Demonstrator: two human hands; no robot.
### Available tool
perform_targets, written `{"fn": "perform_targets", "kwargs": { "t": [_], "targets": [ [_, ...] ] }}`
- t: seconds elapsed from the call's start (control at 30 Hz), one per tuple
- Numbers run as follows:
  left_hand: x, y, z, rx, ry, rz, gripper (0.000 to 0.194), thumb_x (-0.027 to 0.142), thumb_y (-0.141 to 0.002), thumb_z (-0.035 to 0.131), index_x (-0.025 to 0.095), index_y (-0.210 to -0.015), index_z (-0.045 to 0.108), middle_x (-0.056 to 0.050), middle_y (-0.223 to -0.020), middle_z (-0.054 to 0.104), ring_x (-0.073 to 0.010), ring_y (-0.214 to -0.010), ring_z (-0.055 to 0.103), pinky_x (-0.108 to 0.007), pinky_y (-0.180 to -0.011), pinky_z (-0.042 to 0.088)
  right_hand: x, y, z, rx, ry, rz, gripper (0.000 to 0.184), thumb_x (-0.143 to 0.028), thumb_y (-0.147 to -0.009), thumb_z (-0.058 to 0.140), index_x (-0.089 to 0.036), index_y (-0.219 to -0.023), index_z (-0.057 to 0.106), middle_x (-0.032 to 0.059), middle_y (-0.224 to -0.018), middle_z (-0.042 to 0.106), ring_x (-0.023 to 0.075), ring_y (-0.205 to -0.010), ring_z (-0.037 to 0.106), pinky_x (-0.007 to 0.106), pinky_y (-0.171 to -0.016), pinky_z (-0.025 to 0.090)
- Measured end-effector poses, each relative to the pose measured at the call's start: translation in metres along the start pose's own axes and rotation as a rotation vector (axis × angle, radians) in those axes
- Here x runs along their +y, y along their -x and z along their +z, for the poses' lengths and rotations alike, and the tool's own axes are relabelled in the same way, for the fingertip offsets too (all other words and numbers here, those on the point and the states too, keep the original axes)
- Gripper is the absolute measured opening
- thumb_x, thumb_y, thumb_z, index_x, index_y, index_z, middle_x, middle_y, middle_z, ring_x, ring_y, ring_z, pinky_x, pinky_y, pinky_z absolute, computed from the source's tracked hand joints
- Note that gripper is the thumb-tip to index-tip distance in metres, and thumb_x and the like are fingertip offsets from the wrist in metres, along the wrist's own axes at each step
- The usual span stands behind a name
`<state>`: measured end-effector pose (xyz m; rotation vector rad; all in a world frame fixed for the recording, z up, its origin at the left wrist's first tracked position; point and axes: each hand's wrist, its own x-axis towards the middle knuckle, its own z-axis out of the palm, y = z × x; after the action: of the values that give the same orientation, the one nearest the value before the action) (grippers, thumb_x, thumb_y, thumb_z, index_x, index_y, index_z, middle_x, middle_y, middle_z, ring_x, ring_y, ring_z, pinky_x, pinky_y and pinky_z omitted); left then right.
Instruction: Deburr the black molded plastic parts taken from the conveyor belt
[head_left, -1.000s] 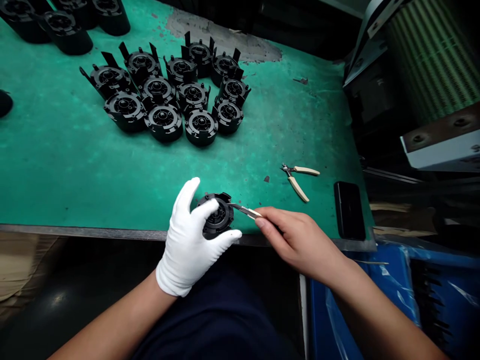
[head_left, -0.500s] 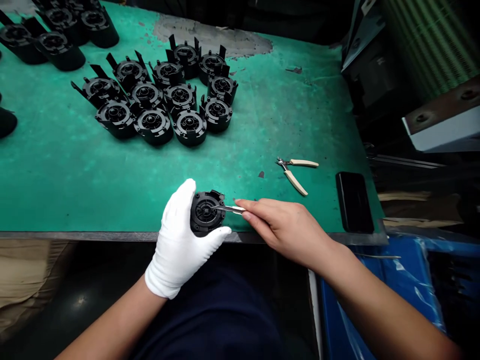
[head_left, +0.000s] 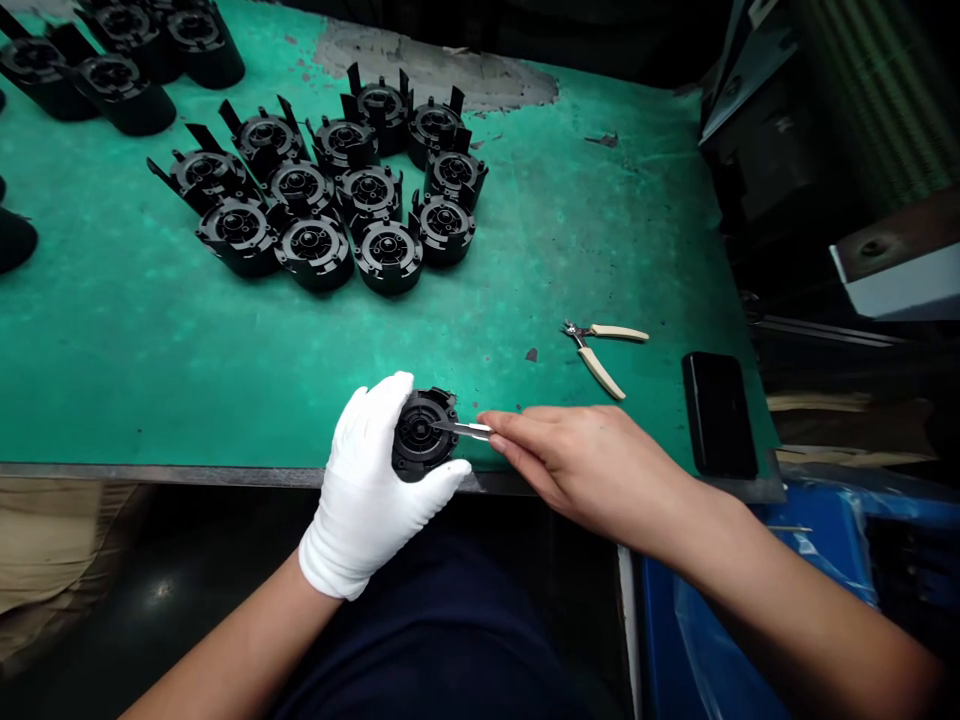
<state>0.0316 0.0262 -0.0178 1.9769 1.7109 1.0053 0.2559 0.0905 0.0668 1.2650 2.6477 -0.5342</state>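
My left hand (head_left: 371,490), in a white glove, is wrapped round a round black plastic part (head_left: 421,433) at the near edge of the green table (head_left: 150,340), its ribbed face turned up. My bare right hand (head_left: 585,465) pinches a thin metal blade tool (head_left: 466,429). The tool's tip rests on the part's centre. Both hands meet just above the table's front edge.
Several matching black parts (head_left: 330,200) are clustered at the table's middle back, more (head_left: 112,55) at the far left. Cream-handled cutters (head_left: 600,350) and a black phone (head_left: 718,413) lie to the right. A blue plastic-lined bin (head_left: 750,620) stands at lower right, machinery at right.
The blade tip moved from the part's right rim to its centre. The part's ribbed face is more exposed as my gloved fingers shifted off it.
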Motion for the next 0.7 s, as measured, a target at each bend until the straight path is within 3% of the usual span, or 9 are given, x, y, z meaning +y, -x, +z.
{"fn": "perform_targets", "kwargs": {
  "t": [0.1,0.2,0.37,0.5,0.7],
  "targets": [
    [0.001,-0.001,0.0,0.007,0.012,0.014,0.092,0.054,-0.08,0.08,0.017,-0.153,0.038,-0.017,-0.149,0.053,-0.0334,-0.141,0.049,-0.054,-0.121,0.04,-0.009,0.012,0.011,-0.039,-0.109,0.071,0.035,-0.035,-0.109,0.041,-0.027,-0.132,0.066,0.0033,-0.107,0.079,0.0217,-0.091,0.076,0.031,-0.075,0.054],
    [0.001,-0.002,0.0,0.015,0.012,0.019,0.089,0.051,-0.081,0.08,0.018,-0.153,0.038,-0.016,-0.149,0.054,-0.0328,-0.141,0.048,-0.054,-0.121,0.039,-0.015,0.021,0.02,-0.043,-0.173,0.099,0.035,-0.035,-0.109,0.042,-0.029,-0.133,0.065,0.0025,-0.113,0.078,0.0224,-0.096,0.076,0.034,-0.083,0.058],
    [0.0,-0.002,0.0,0.013,0.031,0.021,0.089,0.051,-0.081,0.08,0.017,-0.152,0.039,-0.017,-0.149,0.054,-0.0331,-0.141,0.048,-0.053,-0.122,0.039,-0.015,0.023,0.027,0.093,-0.143,0.167,0.037,-0.036,-0.108,0.043,-0.028,-0.137,0.064,0.0049,-0.118,0.077,0.0248,-0.099,0.076,0.038,-0.087,0.059],
    [0.0,-0.001,0.001,0.043,0.02,0.032,0.09,0.053,-0.081,0.08,0.018,-0.152,0.039,-0.016,-0.145,0.057,-0.0323,-0.138,0.052,-0.052,-0.12,0.041,-0.022,0.023,0.031,0.024,-0.159,0.168,0.04,-0.036,-0.109,0.04,-0.027,-0.142,0.06,0.006,-0.114,0.078,0.0264,-0.097,0.076,0.039,-0.082,0.06],
    [0.0,-0.001,0.001,0.056,0.027,0.025,0.09,0.053,-0.078,0.083,0.018,-0.151,0.043,-0.015,-0.142,0.059,-0.0325,-0.134,0.056,-0.051,-0.118,0.044,-0.025,0.019,0.03,-0.036,-0.286,0.12,0.039,-0.034,-0.109,0.04,-0.027,-0.14,0.061,0.0051,-0.123,0.076,0.0261,-0.108,0.073,0.039,-0.092,0.057]
  ]
}}
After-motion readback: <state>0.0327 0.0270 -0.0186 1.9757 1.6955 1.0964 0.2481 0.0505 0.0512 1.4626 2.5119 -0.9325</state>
